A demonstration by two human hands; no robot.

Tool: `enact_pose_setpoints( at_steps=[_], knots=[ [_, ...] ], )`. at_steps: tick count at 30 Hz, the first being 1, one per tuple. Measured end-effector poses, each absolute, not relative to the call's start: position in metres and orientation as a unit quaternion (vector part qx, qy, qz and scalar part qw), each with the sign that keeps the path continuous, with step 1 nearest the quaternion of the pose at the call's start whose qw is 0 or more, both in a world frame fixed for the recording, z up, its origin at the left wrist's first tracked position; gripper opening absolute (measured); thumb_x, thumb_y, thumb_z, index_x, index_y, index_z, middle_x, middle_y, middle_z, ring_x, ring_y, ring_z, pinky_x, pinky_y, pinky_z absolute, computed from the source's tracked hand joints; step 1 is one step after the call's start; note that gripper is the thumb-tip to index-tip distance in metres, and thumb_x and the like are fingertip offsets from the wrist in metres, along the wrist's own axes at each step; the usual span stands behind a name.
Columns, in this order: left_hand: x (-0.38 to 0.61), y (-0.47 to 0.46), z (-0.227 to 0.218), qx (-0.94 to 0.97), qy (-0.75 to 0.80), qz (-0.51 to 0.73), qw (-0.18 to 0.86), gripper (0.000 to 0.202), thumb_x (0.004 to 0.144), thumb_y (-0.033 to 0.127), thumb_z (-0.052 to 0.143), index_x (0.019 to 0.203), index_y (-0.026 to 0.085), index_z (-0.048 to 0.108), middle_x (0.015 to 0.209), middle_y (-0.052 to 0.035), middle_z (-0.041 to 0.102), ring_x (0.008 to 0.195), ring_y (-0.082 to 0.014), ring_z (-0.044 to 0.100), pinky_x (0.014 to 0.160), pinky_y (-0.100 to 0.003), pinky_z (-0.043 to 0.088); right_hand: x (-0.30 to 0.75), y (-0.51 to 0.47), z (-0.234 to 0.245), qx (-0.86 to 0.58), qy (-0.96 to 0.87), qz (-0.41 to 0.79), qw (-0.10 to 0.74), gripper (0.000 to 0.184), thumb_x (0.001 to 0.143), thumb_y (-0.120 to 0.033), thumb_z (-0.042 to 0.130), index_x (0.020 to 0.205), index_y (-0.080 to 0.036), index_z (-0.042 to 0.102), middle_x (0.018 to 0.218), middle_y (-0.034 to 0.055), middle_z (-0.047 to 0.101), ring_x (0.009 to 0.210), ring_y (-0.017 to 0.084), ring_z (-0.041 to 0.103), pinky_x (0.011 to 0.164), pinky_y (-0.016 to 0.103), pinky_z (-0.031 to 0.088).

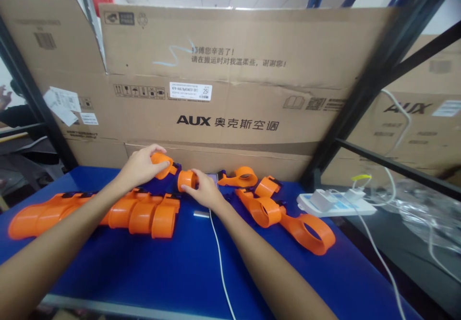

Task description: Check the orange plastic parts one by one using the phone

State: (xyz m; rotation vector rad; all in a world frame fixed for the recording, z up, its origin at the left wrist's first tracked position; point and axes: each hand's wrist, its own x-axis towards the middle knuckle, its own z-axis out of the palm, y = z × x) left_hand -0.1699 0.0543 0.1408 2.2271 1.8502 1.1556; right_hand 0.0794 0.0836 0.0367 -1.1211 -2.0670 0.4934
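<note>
My left hand (141, 166) is closed round an orange plastic ring part (163, 163) at the back of the blue table (173, 267). Just to its right, my right hand (203, 189) grips a second orange ring part (187, 179). The two parts sit close together, a small gap between them. Below my left hand lies a long row of joined orange ring parts (108, 210) stretching to the left.
Loose orange ring parts (273, 205) lie to the right. A small grey block (201, 214) and a white cable (219, 257) rest on the table. A white power strip (336, 204) sits at the right. Big cardboard boxes (230, 89) stand behind, with a black shelf frame (363, 94).
</note>
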Motion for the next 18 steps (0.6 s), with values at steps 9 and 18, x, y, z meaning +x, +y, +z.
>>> enact_pose_setpoints(
  at_steps=[9, 18],
  knots=[
    [-0.160, 0.040, 0.147, 0.711, 0.576, 0.403, 0.007, 0.038, 0.079, 0.045, 0.070, 0.113, 0.027, 0.073, 0.114, -0.0057, 0.078, 0.104, -0.0301, 0.071, 0.094, -0.042, 0.052, 0.074, 0.075, 0.040, -0.469, -0.814, 0.162, 0.302, 0.074, 0.087, -0.050, 0.072, 0.150, -0.016, 0.049, 0.138, 0.0183, 0.063, 0.130, 0.034, 0.056, 0.108, 0.045, 0.043],
    [-0.120, 0.008, 0.154, 0.693, 0.498, 0.514, 0.086, 0.032, 0.080, 0.040, 0.074, 0.107, 0.024, 0.072, 0.111, -0.0053, 0.077, 0.106, -0.0284, 0.070, 0.097, -0.042, 0.052, 0.103, 0.065, 0.058, -0.405, -0.748, 0.263, 0.455, 0.061, 0.090, -0.049, 0.070, 0.142, -0.022, 0.054, 0.125, 0.0133, 0.068, 0.117, 0.030, 0.064, 0.103, 0.047, 0.049]
  ],
)
